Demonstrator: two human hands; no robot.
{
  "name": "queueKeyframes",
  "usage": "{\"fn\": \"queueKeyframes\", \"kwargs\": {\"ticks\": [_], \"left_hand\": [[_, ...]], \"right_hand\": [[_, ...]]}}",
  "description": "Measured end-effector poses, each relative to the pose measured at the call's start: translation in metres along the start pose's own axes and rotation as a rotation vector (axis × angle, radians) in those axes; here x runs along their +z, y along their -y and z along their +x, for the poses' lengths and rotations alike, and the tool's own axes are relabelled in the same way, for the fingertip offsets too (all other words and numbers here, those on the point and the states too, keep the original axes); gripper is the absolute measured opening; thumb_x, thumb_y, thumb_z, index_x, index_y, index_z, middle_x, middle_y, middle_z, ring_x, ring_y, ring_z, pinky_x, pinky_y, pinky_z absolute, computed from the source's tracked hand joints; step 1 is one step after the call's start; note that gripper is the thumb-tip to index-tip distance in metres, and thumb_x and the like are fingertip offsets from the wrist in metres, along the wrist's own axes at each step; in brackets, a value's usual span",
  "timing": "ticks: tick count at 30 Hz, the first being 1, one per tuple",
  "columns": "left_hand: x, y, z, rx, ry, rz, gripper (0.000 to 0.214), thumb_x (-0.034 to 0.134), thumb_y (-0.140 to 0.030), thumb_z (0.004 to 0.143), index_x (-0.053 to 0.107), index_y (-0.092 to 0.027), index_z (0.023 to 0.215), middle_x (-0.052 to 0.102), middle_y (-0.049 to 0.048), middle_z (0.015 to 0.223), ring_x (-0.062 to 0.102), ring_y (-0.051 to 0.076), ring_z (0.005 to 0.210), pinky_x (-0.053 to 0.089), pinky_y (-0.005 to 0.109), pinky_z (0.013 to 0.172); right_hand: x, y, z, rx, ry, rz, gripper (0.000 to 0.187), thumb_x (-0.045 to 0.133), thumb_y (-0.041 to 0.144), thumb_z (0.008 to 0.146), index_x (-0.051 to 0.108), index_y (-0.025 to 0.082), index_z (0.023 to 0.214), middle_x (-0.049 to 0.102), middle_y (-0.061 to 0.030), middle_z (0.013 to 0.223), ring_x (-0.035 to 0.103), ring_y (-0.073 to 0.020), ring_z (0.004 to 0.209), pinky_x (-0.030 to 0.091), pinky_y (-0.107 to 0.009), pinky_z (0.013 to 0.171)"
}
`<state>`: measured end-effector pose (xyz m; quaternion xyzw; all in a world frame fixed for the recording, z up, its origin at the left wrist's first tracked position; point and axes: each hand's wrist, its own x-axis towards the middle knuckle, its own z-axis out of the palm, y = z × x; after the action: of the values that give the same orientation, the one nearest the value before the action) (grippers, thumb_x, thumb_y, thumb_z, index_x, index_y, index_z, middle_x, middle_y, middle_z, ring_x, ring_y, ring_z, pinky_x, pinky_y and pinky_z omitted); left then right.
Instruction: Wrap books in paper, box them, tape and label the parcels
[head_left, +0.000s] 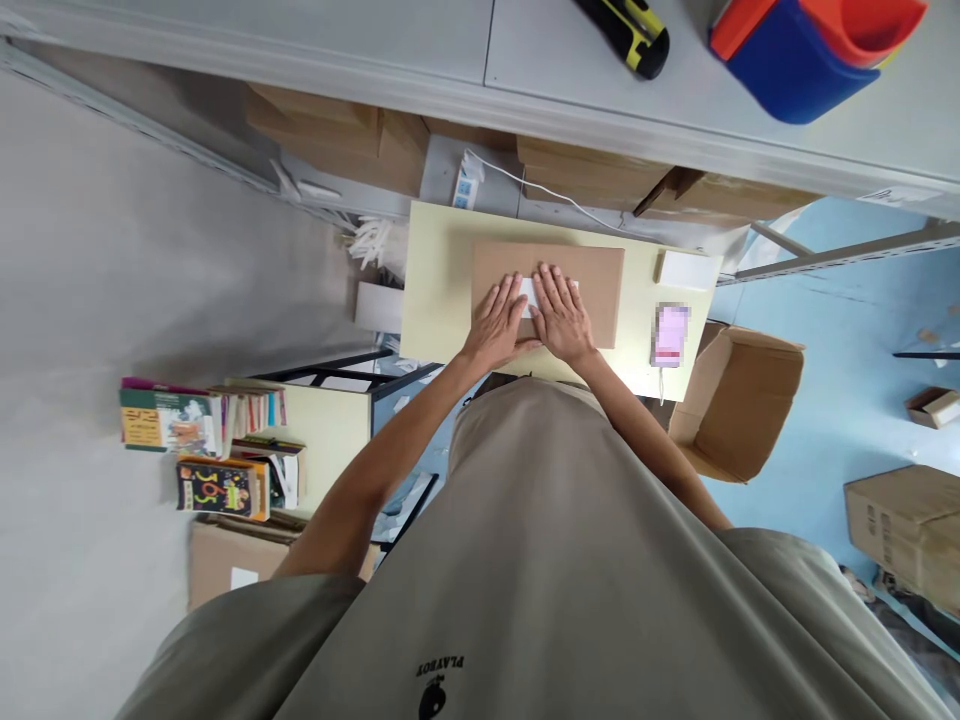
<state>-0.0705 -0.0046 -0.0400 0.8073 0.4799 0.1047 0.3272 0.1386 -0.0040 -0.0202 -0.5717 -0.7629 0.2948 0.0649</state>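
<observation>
A flat brown cardboard box lies on the pale yellow table in front of me. On its top is a white label, partly covered by my hands. My left hand rests over the label's left edge, fingers stretched out and its thumb side toward the label. My right hand lies flat across the label's right part, fingers extended. Both hands touch the box top, and neither grips anything.
A white box and a blurred phone lie at the table's right. An open carton stands beyond that edge. Books are stacked at left. The grey shelf above holds a utility knife and a blue-red bin.
</observation>
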Motion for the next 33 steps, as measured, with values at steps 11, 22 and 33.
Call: {"fn": "queueKeyframes", "kwargs": {"ticks": [11, 22, 33], "left_hand": [[0.01, -0.022, -0.013, 0.051, 0.142, 0.174, 0.1, 0.054, -0.066, 0.115, 0.028, -0.002, 0.188, 0.018, 0.0269, 0.196, 0.013, 0.042, 0.186, 0.011, 0.064, 0.153], [0.013, -0.023, -0.015, -0.139, 0.013, 0.191, 0.108, 0.069, -0.053, 0.11, 0.018, 0.001, 0.189, 0.01, 0.0281, 0.196, 0.004, 0.041, 0.187, 0.007, 0.066, 0.153], [0.009, 0.043, -0.078, -0.58, -0.262, -0.192, 0.145, 0.098, -0.081, 0.078, 0.03, -0.015, 0.188, 0.012, 0.0297, 0.197, -0.001, 0.052, 0.185, 0.009, 0.074, 0.148]], "right_hand": [[0.002, -0.032, -0.053, -0.091, 0.058, -0.074, 0.075, 0.035, 0.057, 0.124, 0.036, 0.02, 0.189, 0.021, -0.0092, 0.199, 0.017, -0.0321, 0.187, 0.016, -0.06, 0.153], [0.01, -0.046, -0.035, 0.008, -0.1, -0.073, 0.087, 0.024, 0.065, 0.123, 0.02, 0.013, 0.192, 0.021, -0.0132, 0.199, 0.017, -0.0368, 0.187, 0.014, -0.065, 0.153], [0.015, -0.113, -0.12, 0.263, -0.2, 0.211, 0.133, 0.059, 0.094, 0.102, 0.01, 0.009, 0.192, 0.011, -0.023, 0.199, 0.012, -0.0425, 0.187, 0.017, -0.068, 0.151]]}}
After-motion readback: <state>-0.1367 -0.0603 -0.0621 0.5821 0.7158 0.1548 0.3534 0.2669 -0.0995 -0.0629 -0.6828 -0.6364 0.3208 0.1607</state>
